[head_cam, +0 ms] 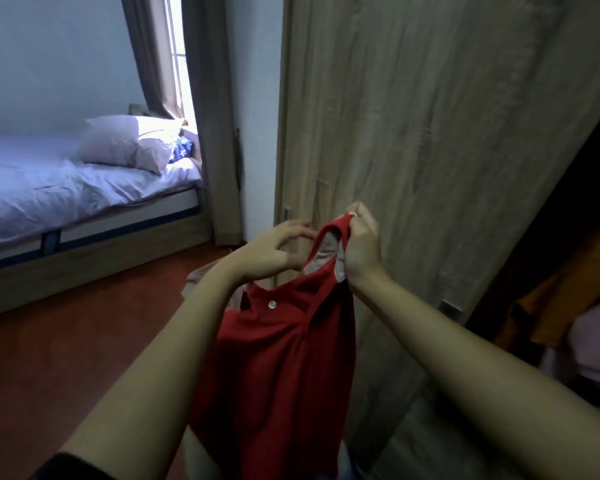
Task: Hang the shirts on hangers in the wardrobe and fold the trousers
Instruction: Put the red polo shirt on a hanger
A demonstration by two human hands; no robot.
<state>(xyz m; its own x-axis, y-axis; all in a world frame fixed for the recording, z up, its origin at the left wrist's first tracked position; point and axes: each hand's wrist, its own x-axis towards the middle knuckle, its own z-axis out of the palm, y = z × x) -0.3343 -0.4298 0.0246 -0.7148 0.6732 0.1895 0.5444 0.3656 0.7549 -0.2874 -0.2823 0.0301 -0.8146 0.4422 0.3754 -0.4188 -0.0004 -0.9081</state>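
Observation:
A red polo shirt [278, 358] with a grey collar lining and a white button hangs in front of me. My right hand [361, 244] grips the top of its collar and holds it up. My left hand [278, 249] is at the collar's left side, fingers curled with the tips close to the cloth; whether it pinches the cloth I cannot tell. No hanger shows. Behind the shirt stands the wooden wardrobe door [430, 133]. The wardrobe's dark opening [568, 237] is at the far right, with an orange garment [568, 289] hanging inside.
A bed [66, 188] with pale sheets and a pillow [125, 143] fills the left, under a curtained window [177, 53]. Red-brown floor [49, 358] lies between bed and wardrobe. Something beige [196, 277] lies on the floor behind my left forearm. Pale folded cloth [596, 341] sits in the wardrobe.

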